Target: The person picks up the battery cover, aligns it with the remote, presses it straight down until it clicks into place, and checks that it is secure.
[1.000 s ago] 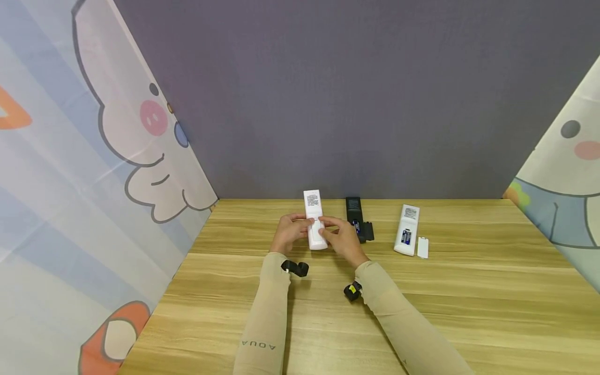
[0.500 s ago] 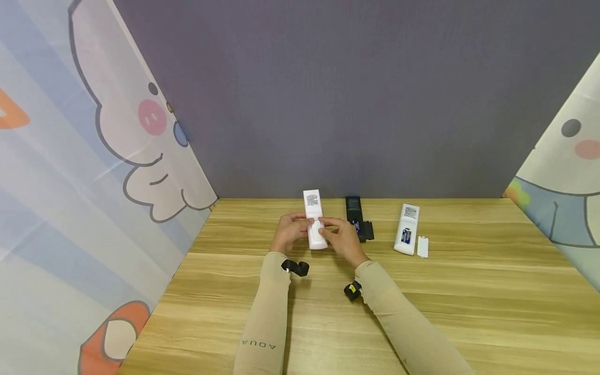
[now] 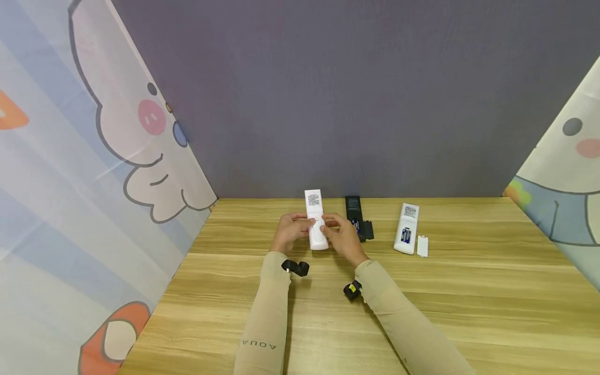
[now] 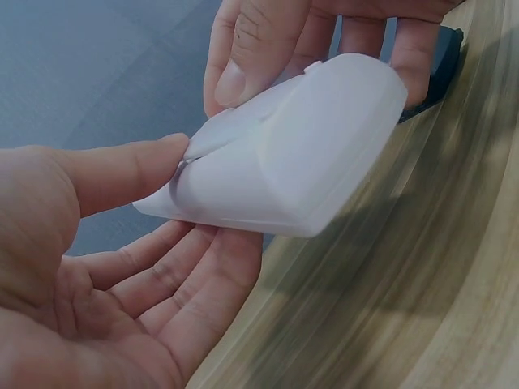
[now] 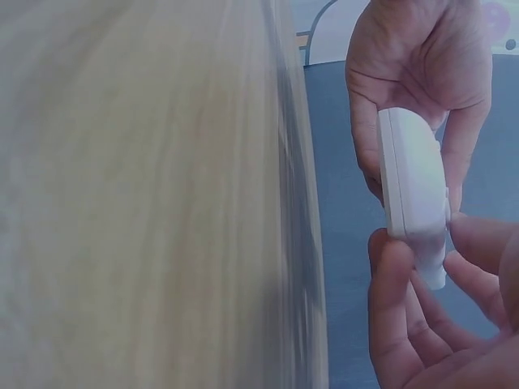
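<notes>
A white remote control [image 3: 318, 240] is held between both hands above the table, its labelled back facing up. My left hand [image 3: 290, 230] grips its left side, thumb on top and fingers underneath, as the left wrist view shows. My right hand [image 3: 345, 238] holds the opposite side, with the thumb on the back near the battery cover [image 3: 319, 230]. In the left wrist view the edge of that cover stands slightly raised beside the left thumb [image 4: 134, 166]. Seen from the right wrist, the remote is edge-on and the right fingers wrap its side.
A black remote [image 3: 353, 208] lies right of the hands, batteries exposed, with its black cover [image 3: 369, 230] beside it. Further right is another white remote [image 3: 403, 245] with two blue batteries [image 3: 405, 236] and a loose white cover [image 3: 423, 247]. A grey panel [image 3: 356, 104] bounds the wooden table [image 3: 459, 302].
The held remote has shifted very slightly to the right. The right index finger and thumb have moved a little along its edge; the other remotes stay where they were.
</notes>
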`<state>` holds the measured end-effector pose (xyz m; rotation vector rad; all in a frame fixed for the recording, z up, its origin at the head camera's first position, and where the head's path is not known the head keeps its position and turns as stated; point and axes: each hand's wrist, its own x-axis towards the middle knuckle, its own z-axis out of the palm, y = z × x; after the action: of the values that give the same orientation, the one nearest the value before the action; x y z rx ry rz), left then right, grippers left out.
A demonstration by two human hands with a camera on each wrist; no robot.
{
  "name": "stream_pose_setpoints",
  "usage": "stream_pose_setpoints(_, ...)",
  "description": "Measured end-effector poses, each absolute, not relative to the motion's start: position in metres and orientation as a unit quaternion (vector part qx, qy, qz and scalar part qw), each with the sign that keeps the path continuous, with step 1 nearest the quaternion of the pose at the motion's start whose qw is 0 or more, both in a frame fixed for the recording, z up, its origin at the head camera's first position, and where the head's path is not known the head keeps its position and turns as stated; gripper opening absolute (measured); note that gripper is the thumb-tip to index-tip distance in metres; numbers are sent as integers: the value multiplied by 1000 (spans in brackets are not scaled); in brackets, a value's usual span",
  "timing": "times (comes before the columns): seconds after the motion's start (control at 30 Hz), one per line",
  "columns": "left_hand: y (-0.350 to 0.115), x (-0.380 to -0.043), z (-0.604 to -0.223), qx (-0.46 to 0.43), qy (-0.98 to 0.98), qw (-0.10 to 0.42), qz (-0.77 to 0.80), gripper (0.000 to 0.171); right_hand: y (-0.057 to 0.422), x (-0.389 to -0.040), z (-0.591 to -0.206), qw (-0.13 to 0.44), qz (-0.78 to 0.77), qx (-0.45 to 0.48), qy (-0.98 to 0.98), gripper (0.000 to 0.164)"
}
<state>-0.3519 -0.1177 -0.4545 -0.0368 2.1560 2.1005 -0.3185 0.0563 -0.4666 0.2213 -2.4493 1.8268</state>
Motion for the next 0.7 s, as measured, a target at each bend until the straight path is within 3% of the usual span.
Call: stream_pose_setpoints(0.7, -116, -351, -452, -4, 715, 81, 695, 35, 57, -319, -462, 17, 595, 40, -803, 39)
